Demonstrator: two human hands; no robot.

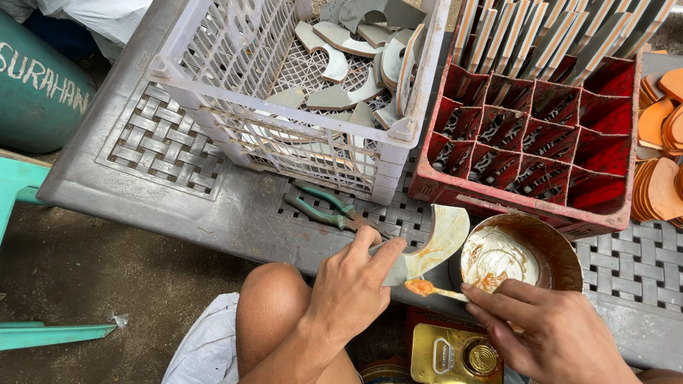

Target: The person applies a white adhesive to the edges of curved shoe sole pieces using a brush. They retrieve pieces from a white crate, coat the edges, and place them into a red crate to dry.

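Starting at nine o'clock, I'm seeing a dark green rounded drum (24, 86) with painted lettering, and below it a turquoise plastic chair (3, 200) poking in from the edge. Moving right, a grey woven-pattern plastic bench top (159, 153) is carrying everything. Up at eleven to twelve o'clock, a white plastic lattice crate (299, 113) is sitting on it, holding a pile of pale grey curved cut-out pieces (355, 54). Just in front of the crate, a pair of green-handled pliers (322, 206) is lying flat on the bench.

Now at centre, six o'clock: my left hand (349, 288) is closing fingers and thumb around one pale curved sole-shaped piece (431, 242), holding it up with its broad end tilting toward one o'clock, just beside the tin. My right hand (550, 332), at five o'clock, is pinching a thin pale stick with an orange glue blob on its tip (433, 289), the tip touching the lower edge of that piece.

Just right of the piece, a round rusty tin of pale glue (511, 257) is sitting on the bench. Below it, a gold rectangular metal can (457, 358) is lying near my knees. Up at one o'clock, a red plastic divided crate (536, 139) is holding upright strips, and at three o'clock, stacks of orange curved cut-outs (677, 153) are piling up.
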